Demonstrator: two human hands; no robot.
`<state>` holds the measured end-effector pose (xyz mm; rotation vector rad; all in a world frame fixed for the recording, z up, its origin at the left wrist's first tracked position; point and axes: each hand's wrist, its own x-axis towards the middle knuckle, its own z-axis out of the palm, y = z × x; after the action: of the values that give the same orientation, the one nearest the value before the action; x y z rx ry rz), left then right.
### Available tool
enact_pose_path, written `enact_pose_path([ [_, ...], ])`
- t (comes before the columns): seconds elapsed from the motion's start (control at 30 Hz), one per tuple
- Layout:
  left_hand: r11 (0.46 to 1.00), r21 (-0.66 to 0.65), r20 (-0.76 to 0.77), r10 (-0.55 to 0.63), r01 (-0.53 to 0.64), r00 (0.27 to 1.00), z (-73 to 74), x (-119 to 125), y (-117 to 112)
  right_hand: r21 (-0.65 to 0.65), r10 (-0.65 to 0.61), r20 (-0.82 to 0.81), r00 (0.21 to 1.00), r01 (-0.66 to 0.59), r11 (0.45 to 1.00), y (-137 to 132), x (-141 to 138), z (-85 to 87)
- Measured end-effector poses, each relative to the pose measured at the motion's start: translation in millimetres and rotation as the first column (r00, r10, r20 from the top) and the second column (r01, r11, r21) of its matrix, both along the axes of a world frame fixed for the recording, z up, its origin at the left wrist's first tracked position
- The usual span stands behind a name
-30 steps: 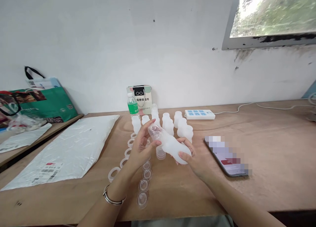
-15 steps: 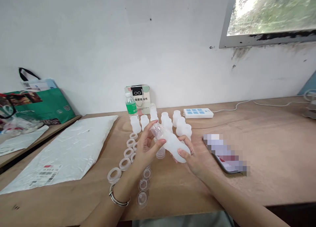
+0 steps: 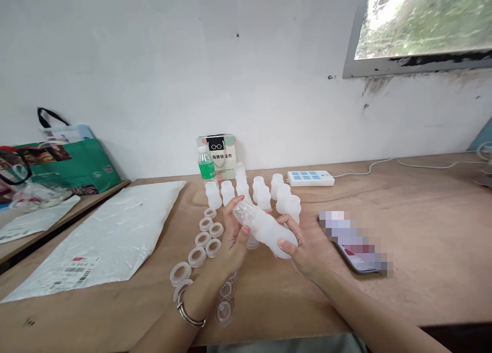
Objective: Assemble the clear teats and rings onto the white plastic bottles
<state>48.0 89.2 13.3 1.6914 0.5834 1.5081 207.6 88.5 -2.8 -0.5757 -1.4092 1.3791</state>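
Observation:
A frosted white baby bottle (image 3: 273, 232) with a clear domed cap (image 3: 246, 213) is held tilted above the table, its capped end toward the upper left. My left hand (image 3: 235, 237) is closed around the capped end, and my right hand (image 3: 298, 245) grips the lower body. Behind them stand several frosted bottles without caps (image 3: 289, 203) and one capped bottle (image 3: 241, 176). Left of my left hand lie several pale screw rings (image 3: 197, 257). Clear round pieces (image 3: 223, 312) lie beneath my left forearm, which partly covers them.
A white mailing bag (image 3: 111, 230) lies at left, with a green bag (image 3: 77, 166) beyond it. At the back are a green-labelled water bottle (image 3: 206, 168) and a paper bag (image 3: 225, 156). A power strip (image 3: 311, 178) and a phone (image 3: 355, 245) are to the right.
My left hand has shifted slightly right and down along the capped end, with the cap sitting closer to the bottle body. The view has moved a little, uncovering more rings.

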Motion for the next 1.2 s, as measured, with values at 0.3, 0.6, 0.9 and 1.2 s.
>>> enact_pose_path([
  [0.3,0.999,0.037,-0.14,0.001,0.004,0.99,10.1,-1.9,2.2,-0.036,0.037,-0.063,0.997,-0.039,0.999,3.9,-1.5,-7.7],
  [0.6,0.965,0.094,-0.288,0.26,-0.243,0.922,46.8,-15.3,-8.1,-0.079,0.112,-0.079,0.991,-0.118,0.99,8.2,-4.3,-8.5],
  [0.9,0.518,0.11,-0.526,0.755,-0.848,0.393,69.4,-123.0,42.1,-0.048,0.014,0.016,1.0,-0.013,0.999,0.6,-1.6,4.2],
  [1.2,0.729,0.165,-0.337,0.674,-0.664,0.657,84.4,-83.5,66.4,-0.022,-0.099,-0.016,0.995,0.098,0.995,4.8,-5.5,0.7],
])
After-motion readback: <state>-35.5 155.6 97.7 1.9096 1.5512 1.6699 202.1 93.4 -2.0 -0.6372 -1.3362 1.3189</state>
